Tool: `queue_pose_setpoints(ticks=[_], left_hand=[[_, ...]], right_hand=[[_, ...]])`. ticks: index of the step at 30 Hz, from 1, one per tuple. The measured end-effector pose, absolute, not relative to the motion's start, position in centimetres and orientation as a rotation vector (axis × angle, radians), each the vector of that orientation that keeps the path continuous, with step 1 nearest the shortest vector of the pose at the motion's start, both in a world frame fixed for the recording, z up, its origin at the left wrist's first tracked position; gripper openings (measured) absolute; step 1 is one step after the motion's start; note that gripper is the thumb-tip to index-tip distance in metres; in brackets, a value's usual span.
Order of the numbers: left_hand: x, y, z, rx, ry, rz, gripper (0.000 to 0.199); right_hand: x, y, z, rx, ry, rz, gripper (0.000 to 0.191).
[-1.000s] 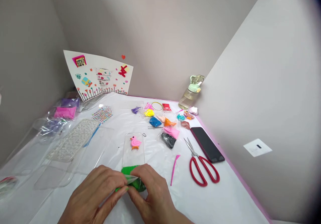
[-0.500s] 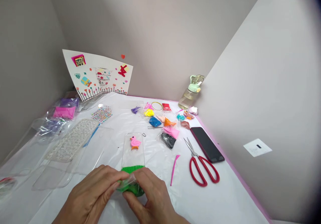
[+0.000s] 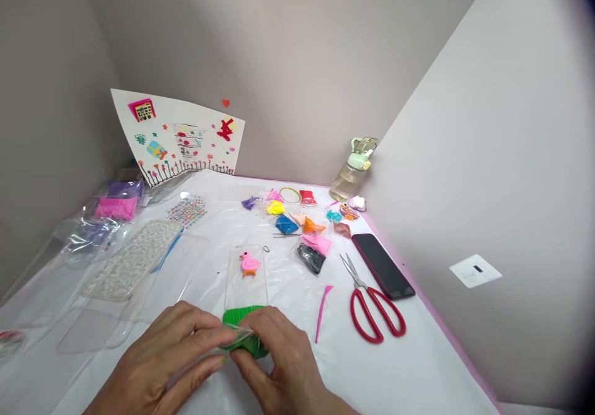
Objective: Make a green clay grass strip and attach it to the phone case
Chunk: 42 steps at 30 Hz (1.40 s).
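A clear plastic packet of green clay [image 3: 250,344] is held in my right hand [image 3: 288,365], pinched between thumb and fingers. My left hand [image 3: 171,353] touches the packet's left edge with its fingertips; its thumb is apart from the index finger and has a green speck at its tip. Just beyond the packet lies a clear phone case [image 3: 247,288] bearing a pink clay duck [image 3: 250,264] with orange feet. Green strips [image 3: 239,314] cover the near end of the case, partly hidden by my hands.
Red-handled scissors [image 3: 367,303], a phone [image 3: 383,266] and a pink tool [image 3: 323,313] lie to the right. Bagged clays [image 3: 312,257], a bottle [image 3: 351,173] and gems [image 3: 188,209] are farther back. Clear cases [image 3: 132,263] and a drawing [image 3: 186,139] are left.
My left thumb has moved away from the packet, opening a gap below the index finger. My right hand still holds the packet. The view has shifted slightly.
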State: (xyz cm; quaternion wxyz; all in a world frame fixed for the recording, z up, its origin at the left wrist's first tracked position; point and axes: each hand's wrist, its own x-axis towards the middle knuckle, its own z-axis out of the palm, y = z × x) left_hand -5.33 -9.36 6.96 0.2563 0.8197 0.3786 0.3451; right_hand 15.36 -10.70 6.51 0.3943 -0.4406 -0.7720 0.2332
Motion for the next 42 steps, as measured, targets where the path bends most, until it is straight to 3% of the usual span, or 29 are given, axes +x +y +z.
queue_pose_setpoints(ticks=[8, 12, 16, 21, 33, 42], left_hand=[[-5.4, -9.6, 7.0, 2.133, 1.063, 0.869, 0.03], [-6.2, -9.5, 7.0, 1.999, 1.224, 0.836, 0.019], [-6.2, -9.5, 6.9, 1.953, 1.25, 0.865, 0.014], [-6.1, -9.4, 7.5, 1.904, 1.284, 0.815, 0.025], [-6.8, -9.2, 6.7, 1.891, 1.277, 0.765, 0.011], [-7.3, -8.7, 7.3, 2.233, 1.09, 0.759, 0.007]], right_hand=[[15.3, -10.5, 6.7, -1.104, -1.926, 0.731, 0.005], [15.4, -10.4, 7.4, -1.192, -1.859, 0.861, 0.007], [15.3, -10.5, 7.1, -1.135, -1.899, 0.782, 0.007], [15.2, -10.6, 6.6, -1.064, -1.979, 0.628, 0.01], [15.3, -10.6, 6.4, -1.015, -2.01, 0.617, 0.007], [14.9, -10.6, 7.7, -1.25, -1.916, 1.031, 0.022]])
